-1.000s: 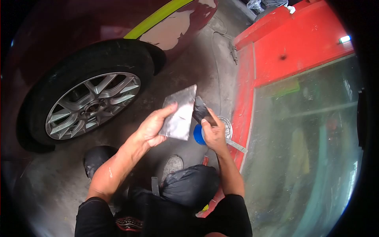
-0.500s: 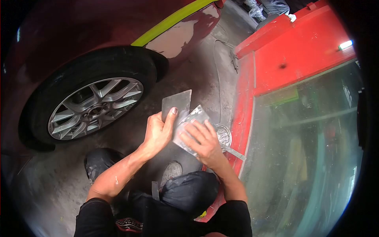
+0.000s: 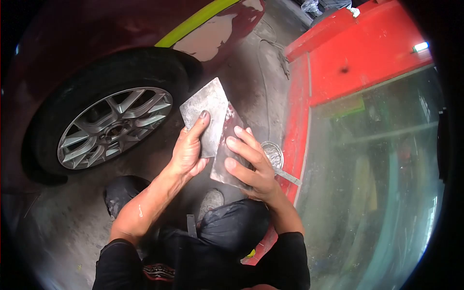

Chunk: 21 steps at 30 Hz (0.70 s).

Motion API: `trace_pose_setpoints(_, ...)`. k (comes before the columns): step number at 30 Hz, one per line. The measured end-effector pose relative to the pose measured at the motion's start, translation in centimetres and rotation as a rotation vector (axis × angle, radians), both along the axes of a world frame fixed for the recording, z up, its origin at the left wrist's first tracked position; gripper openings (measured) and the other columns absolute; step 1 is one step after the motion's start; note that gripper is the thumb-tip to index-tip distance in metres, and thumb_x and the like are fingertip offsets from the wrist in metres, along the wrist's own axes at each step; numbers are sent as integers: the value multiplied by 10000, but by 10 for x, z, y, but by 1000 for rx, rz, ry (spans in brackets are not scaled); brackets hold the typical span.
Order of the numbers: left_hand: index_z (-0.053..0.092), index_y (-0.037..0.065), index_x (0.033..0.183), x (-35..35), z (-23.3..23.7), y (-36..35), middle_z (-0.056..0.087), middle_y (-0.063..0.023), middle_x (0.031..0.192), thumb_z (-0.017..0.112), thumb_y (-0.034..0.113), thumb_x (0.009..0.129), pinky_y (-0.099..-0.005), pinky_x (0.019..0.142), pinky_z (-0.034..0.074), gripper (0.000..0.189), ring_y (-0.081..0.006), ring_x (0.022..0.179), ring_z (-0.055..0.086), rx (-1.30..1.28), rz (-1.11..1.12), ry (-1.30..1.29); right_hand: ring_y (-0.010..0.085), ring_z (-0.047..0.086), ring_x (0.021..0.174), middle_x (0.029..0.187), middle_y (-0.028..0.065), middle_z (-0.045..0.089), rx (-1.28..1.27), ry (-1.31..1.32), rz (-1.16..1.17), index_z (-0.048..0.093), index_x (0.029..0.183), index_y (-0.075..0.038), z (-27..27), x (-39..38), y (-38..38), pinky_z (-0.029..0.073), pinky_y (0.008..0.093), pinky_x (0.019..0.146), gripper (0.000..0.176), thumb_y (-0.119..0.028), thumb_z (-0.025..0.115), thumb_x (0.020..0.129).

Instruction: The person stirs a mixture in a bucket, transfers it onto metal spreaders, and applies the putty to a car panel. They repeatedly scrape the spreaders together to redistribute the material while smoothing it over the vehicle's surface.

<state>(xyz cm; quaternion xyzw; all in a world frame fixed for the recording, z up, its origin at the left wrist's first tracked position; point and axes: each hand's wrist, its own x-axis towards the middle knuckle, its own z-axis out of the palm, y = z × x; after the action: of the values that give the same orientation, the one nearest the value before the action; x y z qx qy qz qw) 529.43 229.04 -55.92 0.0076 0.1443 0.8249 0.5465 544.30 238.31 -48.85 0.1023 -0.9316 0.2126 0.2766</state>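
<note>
In my left hand [image 3: 186, 151] is a flat grey metal filler spreader [image 3: 205, 108], smeared with pale residue, the thumb pressed on its face. My right hand [image 3: 253, 166] grips a second spreader [image 3: 220, 165], darker and shinier, with its fingers laid across the face. The two plates meet edge to edge in front of my knees, the right one overlapping the left one's side in this view. Just beyond my right hand stands a round tin [image 3: 273, 155] with grey smears inside, and a flat strip [image 3: 288, 177] lies beside it.
To the left is a dark red car with a silver-spoked wheel [image 3: 116, 128], a pale filler patch [image 3: 205, 41] and yellow-green tape [image 3: 193, 21]. A red panel [image 3: 362, 63] with a large glass pane [image 3: 367, 183] stands on the right. A hose [image 3: 263, 72] crosses the floor.
The left spreader has risen and turned to show its smeared face. The right spreader has tilted more upright and moved from in front of the left one to its right side.
</note>
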Motion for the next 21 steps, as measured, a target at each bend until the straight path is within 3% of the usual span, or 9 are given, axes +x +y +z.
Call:
trace_pose_setpoints(5, 613, 44, 1195, -5, -1, -7, 682, -73, 1093, 632, 282, 984, -349, 846, 566, 319, -163, 962, 670, -14, 141, 203, 446, 486, 1304, 1388, 241, 506, 208, -79, -277, 572, 1317, -51, -26, -3, 28, 369, 565, 1098, 610, 115, 625, 733)
trace_pose_setpoints(6, 613, 43, 1189, -10, -3, -10, 682, -71, 1092, 630, 272, 986, -346, 841, 570, 307, -157, 958, 673, -17, 160, 222, 425, 480, 1314, 1402, 237, 498, 232, -118, -314, 550, 1362, -45, -29, -2, 34, 383, 541, 1093, 710, 146, 557, 677)
trace_pose_setpoints(9, 639, 30, 1147, -14, 13, -15, 682, -37, 1041, 612, 301, 1001, -292, 794, 537, 309, -109, 913, 646, -92, 267, 382, 429, 489, 1302, 1390, 185, 523, 496, -316, -442, 568, 1354, -77, -26, 9, 32, 402, 601, 1040, 551, 33, 573, 814)
trace_pose_setpoints(12, 681, 11, 1062, -11, 7, -16, 666, 5, 925, 566, 348, 1026, -247, 717, 479, 358, -61, 840, 575, -251, 358, 635, 433, 515, 1270, 1378, 193, 533, 287, -51, -551, 576, 1347, -85, -3, 8, 24, 402, 609, 1030, 500, -45, 563, 849)
trace_pose_setpoints(16, 685, -7, 1002, -5, 12, -14, 662, 4, 864, 546, 356, 1033, -249, 680, 469, 390, -55, 781, 557, -370, 422, 828, 425, 536, 1247, 1352, 211, 557, 459, -266, -485, 600, 1321, -90, -23, -1, -5, 389, 609, 1035, 482, -67, 566, 840)
trace_pose_setpoints(19, 682, -21, 973, -5, 11, -15, 655, 11, 840, 539, 357, 1037, -247, 657, 462, 409, -52, 754, 546, -395, 382, 813, 413, 540, 1246, 1347, 216, 558, 573, -183, -616, 604, 1308, -86, 14, 1, -8, 378, 621, 1035, 461, -82, 567, 849)
trace_pose_setpoints(21, 685, -24, 959, -4, 8, -16, 654, 9, 831, 537, 356, 1037, -249, 666, 470, 415, -54, 762, 552, -401, 345, 852, 403, 527, 1266, 1370, 215, 540, 518, -145, -604, 597, 1319, -87, 1, 0, -4, 342, 626, 1056, 488, -66, 583, 831)
